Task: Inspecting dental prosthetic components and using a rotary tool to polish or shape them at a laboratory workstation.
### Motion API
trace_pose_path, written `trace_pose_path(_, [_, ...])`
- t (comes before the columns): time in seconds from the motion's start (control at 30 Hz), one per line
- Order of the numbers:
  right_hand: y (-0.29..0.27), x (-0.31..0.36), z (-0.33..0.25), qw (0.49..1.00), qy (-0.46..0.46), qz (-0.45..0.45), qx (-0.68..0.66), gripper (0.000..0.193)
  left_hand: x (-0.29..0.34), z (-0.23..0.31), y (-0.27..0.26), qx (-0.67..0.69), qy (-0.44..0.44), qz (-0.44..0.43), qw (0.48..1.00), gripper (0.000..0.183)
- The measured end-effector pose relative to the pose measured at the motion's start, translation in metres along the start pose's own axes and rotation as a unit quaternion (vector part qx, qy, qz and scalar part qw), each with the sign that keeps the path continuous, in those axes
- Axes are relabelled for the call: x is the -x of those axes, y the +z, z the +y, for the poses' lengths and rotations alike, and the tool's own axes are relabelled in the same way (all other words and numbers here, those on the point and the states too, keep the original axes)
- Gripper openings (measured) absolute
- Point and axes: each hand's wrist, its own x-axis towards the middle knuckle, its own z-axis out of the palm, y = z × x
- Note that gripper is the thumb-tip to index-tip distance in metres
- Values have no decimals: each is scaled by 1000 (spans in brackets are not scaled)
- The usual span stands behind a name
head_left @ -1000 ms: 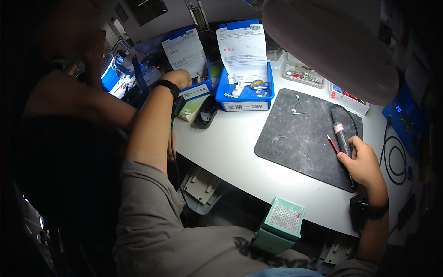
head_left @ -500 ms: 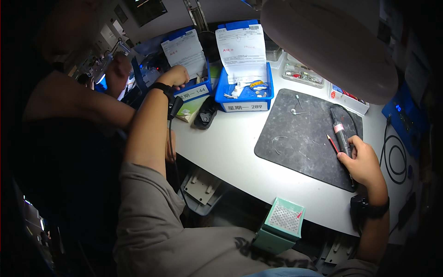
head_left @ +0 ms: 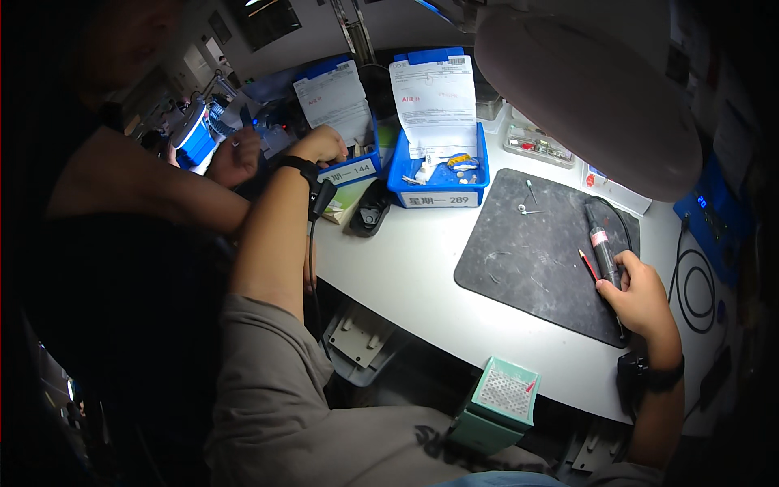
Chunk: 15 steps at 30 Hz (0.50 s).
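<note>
My left hand reaches over the front of the left blue bin, fingers curled down inside it; whatever they grip is hidden. My right hand is wrapped round the lower end of a dark rotary handpiece with a pink-white band, on the dark grey mat. A red pencil lies along the handpiece, its lower end by my thumb. Two small burs with thin shanks, one a green-tipped bur, the other a round white-headed bur, lie on the mat's far part.
Another blue bin holds small white pieces and a yellow-blue item, with a paper sheet upright behind. A black holder stands beside it. A lamp head overhangs the right. A green box is near my lap. A person's arm is at left.
The view has shifted slightly, so things sit a little lower and further right. Both my hands keep nearly the same places. The neighbouring person's hand at left has lowered a little.
</note>
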Motion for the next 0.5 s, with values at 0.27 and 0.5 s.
trace_pose_path(0.27, [2, -1, 2, 1000, -14, 9, 15, 41, 23, 26, -3, -106, 26, 106, 988, 27])
trace_pose_path(0.5, [2, 0, 0, 1000, 13, -2, 6, 39, 95, 60, 23, -191, 80, 90, 974, 29])
